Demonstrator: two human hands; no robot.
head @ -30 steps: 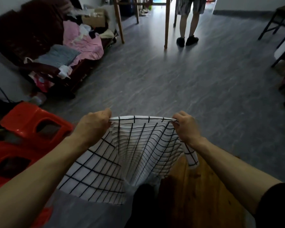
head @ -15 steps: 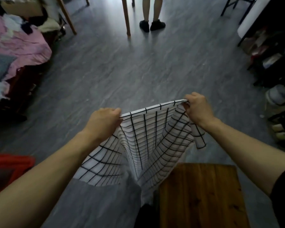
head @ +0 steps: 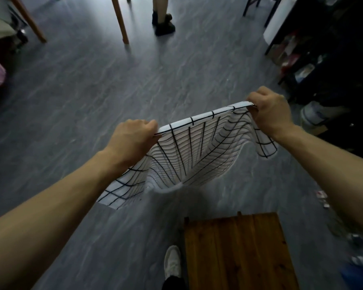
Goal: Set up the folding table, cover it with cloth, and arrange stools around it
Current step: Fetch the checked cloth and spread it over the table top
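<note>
1. Grey marbled floor (head: pixel 92 84) fills the view of a dim room; light wooden furniture legs (head: pixel 120 19) stand at the far end, and a second person's dark shoes (head: pixel 164 24) are just beside them.
2. Left hand (head: pixel 132 141) is clamped on the near-left end of the top hem of the white cloth with a black grid pattern (head: pixel 189 155), fingers curled over the edge.
3. Cloth hangs in the air between the two hands, above the floor and beyond the table; it is not yet over the table. Its held hem, the long axis as seen, runs from lower left up to upper right. The body sags and billows below the hem, with loose corners dropping outside each hand. Judgement: gripping at two spread points keeps the hem taut so the sheet can be opened and cast.
4. Brown wooden slatted table (head: pixel 237 252) stands at lower right, near the wearer's white shoe (head: pixel 172 262), its top bare.
5. Right hand (head: pixel 270 111) pinches the far-right end of the hem, higher and further out than the left.
6. Dark cluttered shelving (head: pixel 331 59) lines the right wall.
</note>
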